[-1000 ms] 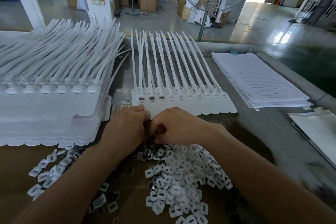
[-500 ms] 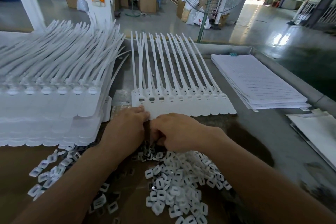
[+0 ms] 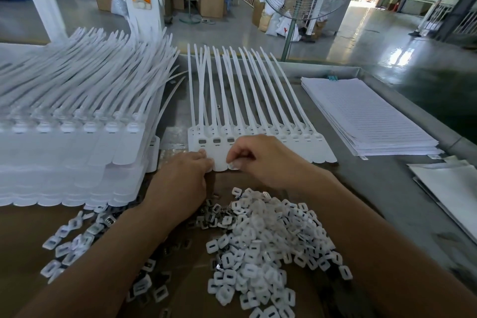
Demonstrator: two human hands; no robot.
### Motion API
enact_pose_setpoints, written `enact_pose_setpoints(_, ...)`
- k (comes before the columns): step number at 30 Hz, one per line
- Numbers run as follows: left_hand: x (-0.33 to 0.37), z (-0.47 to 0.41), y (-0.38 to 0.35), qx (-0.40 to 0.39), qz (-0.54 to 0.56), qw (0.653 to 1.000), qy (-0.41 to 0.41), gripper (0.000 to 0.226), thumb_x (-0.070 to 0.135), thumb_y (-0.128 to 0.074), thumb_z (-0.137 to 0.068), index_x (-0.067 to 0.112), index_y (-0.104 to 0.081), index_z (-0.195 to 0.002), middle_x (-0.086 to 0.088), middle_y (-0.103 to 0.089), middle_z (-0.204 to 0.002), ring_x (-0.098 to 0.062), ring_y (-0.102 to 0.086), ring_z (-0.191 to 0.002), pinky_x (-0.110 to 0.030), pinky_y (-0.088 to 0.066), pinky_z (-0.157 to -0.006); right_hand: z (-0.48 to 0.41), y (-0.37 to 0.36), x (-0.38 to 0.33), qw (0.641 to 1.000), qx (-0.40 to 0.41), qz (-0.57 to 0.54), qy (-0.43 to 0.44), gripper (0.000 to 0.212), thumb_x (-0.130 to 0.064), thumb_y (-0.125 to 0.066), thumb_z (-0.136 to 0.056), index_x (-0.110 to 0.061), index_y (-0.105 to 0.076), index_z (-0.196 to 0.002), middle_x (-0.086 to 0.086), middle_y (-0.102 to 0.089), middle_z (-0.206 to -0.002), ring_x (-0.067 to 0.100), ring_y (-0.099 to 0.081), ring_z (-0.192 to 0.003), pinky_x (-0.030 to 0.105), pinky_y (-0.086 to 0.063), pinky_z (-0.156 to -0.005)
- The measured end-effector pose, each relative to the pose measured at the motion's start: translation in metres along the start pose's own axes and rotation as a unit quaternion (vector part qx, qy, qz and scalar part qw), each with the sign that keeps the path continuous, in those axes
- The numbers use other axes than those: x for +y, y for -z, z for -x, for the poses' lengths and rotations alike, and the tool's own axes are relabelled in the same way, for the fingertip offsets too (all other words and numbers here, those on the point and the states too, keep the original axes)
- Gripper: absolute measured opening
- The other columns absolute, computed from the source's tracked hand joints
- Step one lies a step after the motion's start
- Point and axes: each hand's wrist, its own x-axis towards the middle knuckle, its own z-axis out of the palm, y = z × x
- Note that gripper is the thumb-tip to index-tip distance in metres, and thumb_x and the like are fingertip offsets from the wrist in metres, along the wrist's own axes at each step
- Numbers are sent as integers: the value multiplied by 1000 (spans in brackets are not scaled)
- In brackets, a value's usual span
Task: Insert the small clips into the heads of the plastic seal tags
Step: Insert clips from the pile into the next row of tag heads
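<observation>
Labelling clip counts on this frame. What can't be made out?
All head view.
- right hand: curled fingers hide whether it pinches a clip.
- left hand: its own back hides its grip on the tag row.
- Tag heads behind the right hand: covered, so filled or empty is unknown.
- stacked tags: blurred and cut off by the left edge, no count.
- clip pile: cut off by the bottom edge.
- paper stack: print too small to read.

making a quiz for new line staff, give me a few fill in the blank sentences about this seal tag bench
1. In the row of seal tags, ___ heads at its left end already show a grey clip.
2. The stack of lined paper sheets lies to the row's ___.
3. The loose pile of clips lies on brown ___.
Missing words: three; right; cardboard.
</observation>
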Motion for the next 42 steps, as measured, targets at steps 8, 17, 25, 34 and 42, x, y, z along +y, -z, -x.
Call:
enact_pose_setpoints(8, 0, -1, 0, -1, 19, 1000, 1, 33, 3, -44, -87, 11, -64, -112, -10, -54, -129, -24, -51, -117, -30, -36, -101, -40, 12, 34, 986, 135, 21, -96, 15, -11, -51, -92, -11, -66, -96, -8, -57, -91, -2, -45, -69, 17, -34, -68)
enact_pose_setpoints(17, 2, 0, 4, -4, 20, 1000, 1, 30, 3, -44, -86, 8, -67, -105, -11, -60, -120, -25, -55, -107, -30, -42, -91, -60, 2, 50, 982, 127, 47, -132, 19, -9, -52, -89, -11, -71, -91, 1, -67, -103, -4, -42, -63, 11, -27, -53)
enact_pose_setpoints(25, 4, 0, 5, -3, 19, 1000, 3, 29, 2, -45, -87, 6, -67, -105, -12, -61, -118, -26, -56, -106, -31, -43, -90, -64, 0, 52, 980, 130, 49, -143, 19, -8, -52, -88, -10, -71, -89, 0, -68, -100, -1, -45, -65, 12, -28, -51)
enact_pose_setpoints(34, 4, 0, 5, -3, 11, 1000, 5, 31, 3, -46, -87, 9, -65, -110, -10, -57, -125, -25, -54, -111, -32, -41, -95, -64, -1, 51, 974, 164, 44, -147, 13, -8, -58, -85, -14, -64, -94, -3, -62, -105, 8, -47, -84, 24, -35, -69)
enact_pose_setpoints(42, 4, 0, 4, 3, 12, 1000, -1, 32, 3, -45, -88, 12, -64, -112, -9, -55, -128, -23, -53, -114, -31, -39, -97, -65, 1, 49, 974, 166, 28, -154, 11, -7, -59, -82, -10, -68, -89, -5, -64, -101, 0, -45, -66, 16, -32, -54)
